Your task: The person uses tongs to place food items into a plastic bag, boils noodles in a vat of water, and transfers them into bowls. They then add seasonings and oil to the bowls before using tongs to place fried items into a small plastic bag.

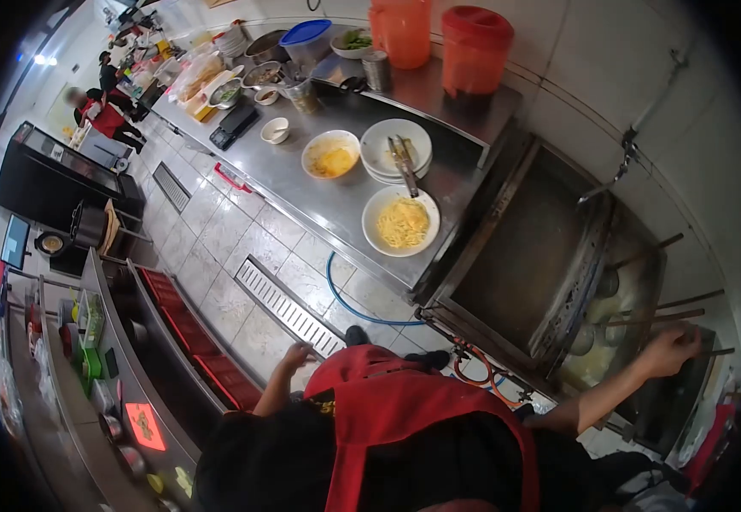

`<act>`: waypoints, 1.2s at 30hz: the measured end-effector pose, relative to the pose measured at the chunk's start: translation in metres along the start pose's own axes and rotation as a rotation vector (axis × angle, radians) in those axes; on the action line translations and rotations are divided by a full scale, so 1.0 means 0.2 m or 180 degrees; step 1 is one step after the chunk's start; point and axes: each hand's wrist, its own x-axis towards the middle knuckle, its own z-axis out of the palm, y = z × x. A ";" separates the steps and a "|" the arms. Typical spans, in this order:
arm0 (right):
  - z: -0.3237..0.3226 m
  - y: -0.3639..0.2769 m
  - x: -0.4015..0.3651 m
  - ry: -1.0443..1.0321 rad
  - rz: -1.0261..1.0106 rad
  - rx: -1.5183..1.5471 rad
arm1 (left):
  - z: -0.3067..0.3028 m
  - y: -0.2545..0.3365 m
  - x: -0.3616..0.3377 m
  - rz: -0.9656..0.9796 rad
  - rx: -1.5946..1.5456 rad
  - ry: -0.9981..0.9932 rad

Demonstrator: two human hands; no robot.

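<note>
My right hand [674,348] reaches out over the cooker at the right, its fingers curled round a stick-like handle [719,352] whose end sticks out past the hand. Beside it, several metal noodle strainers [582,340] with long handles sit in the cloudy water of the cooker [577,372]. Low at my left side, my left hand [300,353] hangs over the floor with loosely bent fingers and nothing visible in it. On the steel table lies a bowl of noodles [401,224]. Tongs [403,164] rest across a stack of white plates [379,145].
A flat griddle [516,256] lies between the steel table [302,205] and the cooker. Red-lidded pitchers [476,51] stand against the wall. A blue hose [362,317] crosses the floor near a drain grate [281,299]. Two people [106,115] are far back at the left.
</note>
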 end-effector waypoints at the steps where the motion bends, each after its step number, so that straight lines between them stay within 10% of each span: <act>1: 0.05 0.01 -0.06 -0.0124 -0.0195 0.1003 | 0.01 0.11 0.04 0.0348 -0.0155 -0.0070; 4: 0.23 -0.15 -0.50 -0.1933 -0.0360 0.2189 | 0.05 0.37 0.06 0.1853 -0.0176 -0.0497; 6: 0.17 -0.45 -0.93 -0.3438 -0.0791 0.1816 | 0.05 0.55 -0.07 0.1226 -0.0621 -0.0596; 10: 0.28 -0.62 -1.66 -0.5664 0.1045 0.1768 | -0.15 0.18 0.31 0.1386 -0.0053 -0.0634; 13: 0.45 -0.63 -1.99 -0.5729 0.2263 0.2743 | -0.42 -0.14 0.37 0.0387 -0.1012 -0.0308; 20: 0.38 -0.73 -2.06 -0.5303 0.2276 0.2590 | -1.04 -1.11 0.32 -0.1282 -0.1912 0.0745; 24: 0.29 -0.78 -2.18 -0.5679 0.2336 0.2541 | -1.15 -1.28 0.37 -0.1048 -0.1790 0.0731; 36: 0.30 -1.65 -2.85 -0.6571 0.2085 0.2868 | -1.27 0.26 0.66 0.0725 -0.1121 -0.0188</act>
